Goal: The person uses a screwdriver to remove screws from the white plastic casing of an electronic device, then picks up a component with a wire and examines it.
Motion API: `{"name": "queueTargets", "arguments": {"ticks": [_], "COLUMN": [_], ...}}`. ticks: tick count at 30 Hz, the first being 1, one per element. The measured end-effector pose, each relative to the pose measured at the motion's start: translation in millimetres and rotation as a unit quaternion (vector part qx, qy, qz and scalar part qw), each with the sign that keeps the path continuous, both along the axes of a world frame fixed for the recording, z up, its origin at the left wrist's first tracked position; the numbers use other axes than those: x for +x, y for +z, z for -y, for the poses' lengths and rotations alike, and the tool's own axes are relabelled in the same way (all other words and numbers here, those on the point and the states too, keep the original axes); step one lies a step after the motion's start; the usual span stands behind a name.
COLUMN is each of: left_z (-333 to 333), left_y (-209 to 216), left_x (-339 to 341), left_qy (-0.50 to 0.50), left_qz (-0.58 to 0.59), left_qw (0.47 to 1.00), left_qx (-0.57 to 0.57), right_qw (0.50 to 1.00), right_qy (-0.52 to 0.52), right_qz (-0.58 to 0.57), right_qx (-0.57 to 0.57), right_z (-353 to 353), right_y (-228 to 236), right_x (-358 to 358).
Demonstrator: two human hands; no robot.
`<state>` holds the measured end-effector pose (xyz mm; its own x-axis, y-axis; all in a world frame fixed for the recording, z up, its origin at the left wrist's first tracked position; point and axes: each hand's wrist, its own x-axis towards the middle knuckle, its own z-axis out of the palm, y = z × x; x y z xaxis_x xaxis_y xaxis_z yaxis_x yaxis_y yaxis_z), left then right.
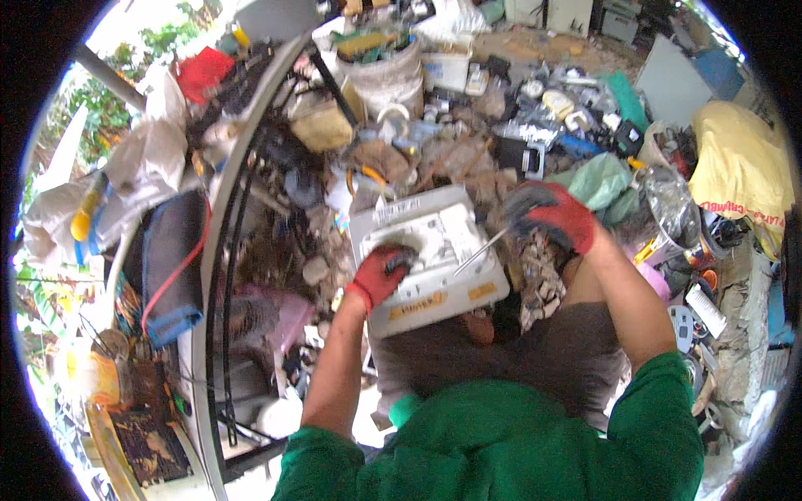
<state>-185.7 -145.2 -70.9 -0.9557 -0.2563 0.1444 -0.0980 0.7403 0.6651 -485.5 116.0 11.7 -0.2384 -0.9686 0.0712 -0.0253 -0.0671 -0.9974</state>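
Note:
A pale grey, flat box-shaped casing [493,288] lies across my lap, with a white printed label on its upper face and strips of orange tape along its near edge. My left hand [386,271], in a red glove with dark fingers, rests on the casing's left part. Its fingers are curled in, and whatever they may hold is hidden. Above the casing's right side, my right hand [551,219], gloved the same way, is closed around a screwdriver [480,252]. The long thin metal shaft slants down to the left toward the label; the glove covers its handle.
Scrap and broken parts cover the ground ahead. A curved metal frame [219,275] rises at my left. Beyond the casing stands a filled whitish bucket [384,79]. A yellow sack [735,154] and a green plastic bag [600,185] lie to the right.

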Motion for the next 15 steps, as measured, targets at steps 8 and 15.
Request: {"name": "queueTargets", "arguments": {"ticks": [8, 15], "left_z": [-12.0, -3.4], "left_y": [0.2, -3.7], "left_x": [-0.1, 9.6], "left_qy": [0.169, 0.099], "left_qz": [0.066, 0.008], "left_qw": [0.983, 0.995], "left_qx": [-0.033, -0.001], "right_qw": [0.975, 0.980], "right_qy": [-0.075, -0.048], "right_qz": [0.210, 0.189], "right_qx": [0.009, 0.037], "right_z": [-42.5, -39.9], "right_y": [-36.9, -30.8], "right_x": [-13.8, -11.7]}}
